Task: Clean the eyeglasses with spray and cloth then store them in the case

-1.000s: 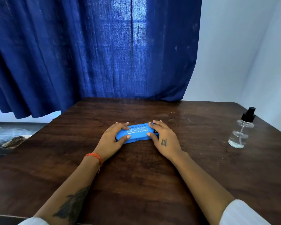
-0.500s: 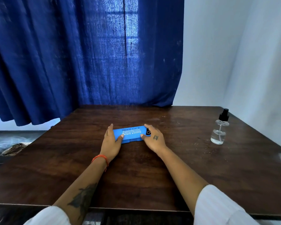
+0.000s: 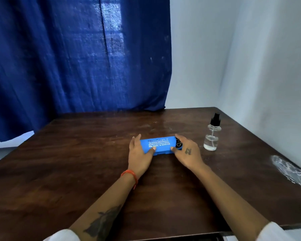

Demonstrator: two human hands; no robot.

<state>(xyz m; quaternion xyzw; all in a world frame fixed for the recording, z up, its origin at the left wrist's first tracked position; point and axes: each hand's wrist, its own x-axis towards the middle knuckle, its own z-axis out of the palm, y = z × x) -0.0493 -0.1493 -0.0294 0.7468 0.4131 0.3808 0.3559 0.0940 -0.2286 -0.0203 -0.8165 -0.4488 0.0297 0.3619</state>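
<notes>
While both hands bracket it, the blue eyeglasses case (image 3: 159,144) lies flat and closed near the middle of the dark wooden table (image 3: 76,171), its white-printed lid facing up. The left hand (image 3: 140,154) cups the case's left end, fingers (image 3: 135,141) lying straight along the far side and the thumb pressing the near edge. The right hand (image 3: 187,152) covers the case's right end, fingers curled over a black round emblem there and the thumb set against the near edge, so each hand lightly pinches 1 end. A clear spray bottle (image 3: 212,136) with a black pump stands upright to the right of the case, near it but apart. No glasses or cloth can be seen; they may be inside the case.

Judging by its look, the case is a hard plastic shell: light, stiff, and smooth enough to skid on the polished wood if pushed from 1 side only. Opening it probably calls for steadying the base with 1 hand and lifting the lid at the near seam with the other thumb. Any glasses inside would be fragile and best taken by the frame, not the lenses.
</notes>
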